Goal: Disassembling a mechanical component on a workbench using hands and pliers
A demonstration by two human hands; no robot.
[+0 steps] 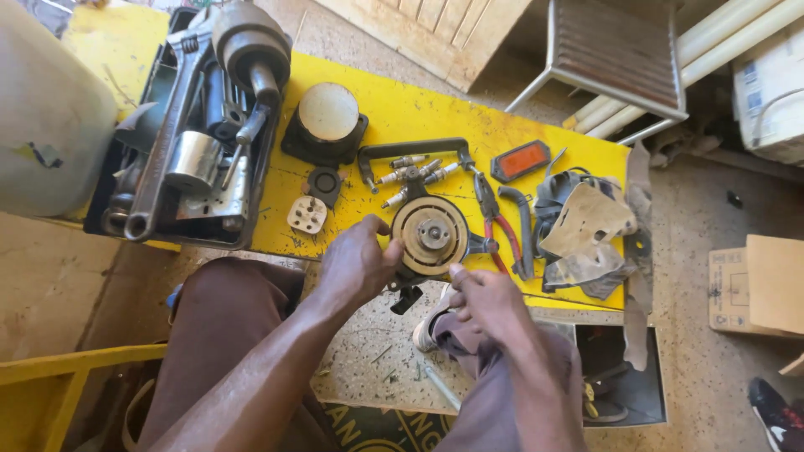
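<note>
At bench edge | left hand, right hand grip round pulley | face up

A round metal assembly is gripped at its left rim by the left hand and touched at its lower edge by the right hand. It is held over the yellow bench. Pliers lie just beside it, spark plugs above.

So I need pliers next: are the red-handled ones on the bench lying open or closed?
Open. The red-handled pliers lie flat on the yellow bench, their two handles spread apart toward the near edge.
</note>
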